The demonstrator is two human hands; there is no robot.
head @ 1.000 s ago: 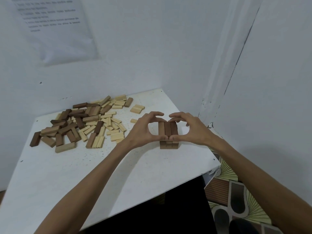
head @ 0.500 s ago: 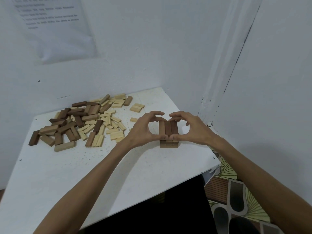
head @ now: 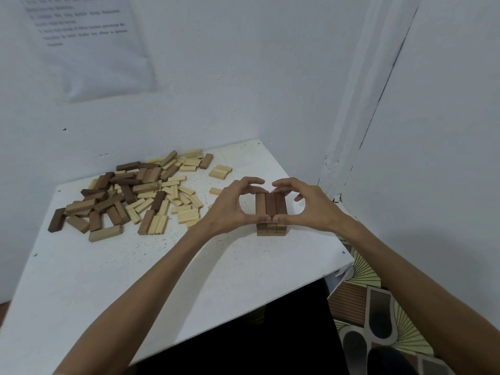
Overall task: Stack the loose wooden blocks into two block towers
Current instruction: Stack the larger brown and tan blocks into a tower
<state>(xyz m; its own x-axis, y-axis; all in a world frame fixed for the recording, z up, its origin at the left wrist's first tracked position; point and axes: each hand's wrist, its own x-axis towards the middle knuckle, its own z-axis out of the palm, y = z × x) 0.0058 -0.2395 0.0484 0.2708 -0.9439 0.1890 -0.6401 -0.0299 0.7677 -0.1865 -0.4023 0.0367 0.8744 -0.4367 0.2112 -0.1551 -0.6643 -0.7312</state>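
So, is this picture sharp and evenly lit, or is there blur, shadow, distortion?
Head view: dim, bluish light, no glare; soft shadows on the white table; the short tower of dark brown wooden blocks is sharp; the text on the white printed paper sheet on the wall is too blurred to read; the wall corner leans under the wide lens.

The print on the sheet of paper [head: 89, 50] on the wall is too blurred to read, and the picture's top edge cuts the sheet off. The thumbs of the left hand [head: 232, 209] and right hand [head: 311, 207] cover the near ends of the block tower [head: 271, 207] and their fingertips its far ends, so only a sliver of the lower layers shows and their count cannot be told. In the loose pile [head: 130, 193] upper blocks hide those beneath, and the tabletop [head: 135, 280] runs off the lower left corner.
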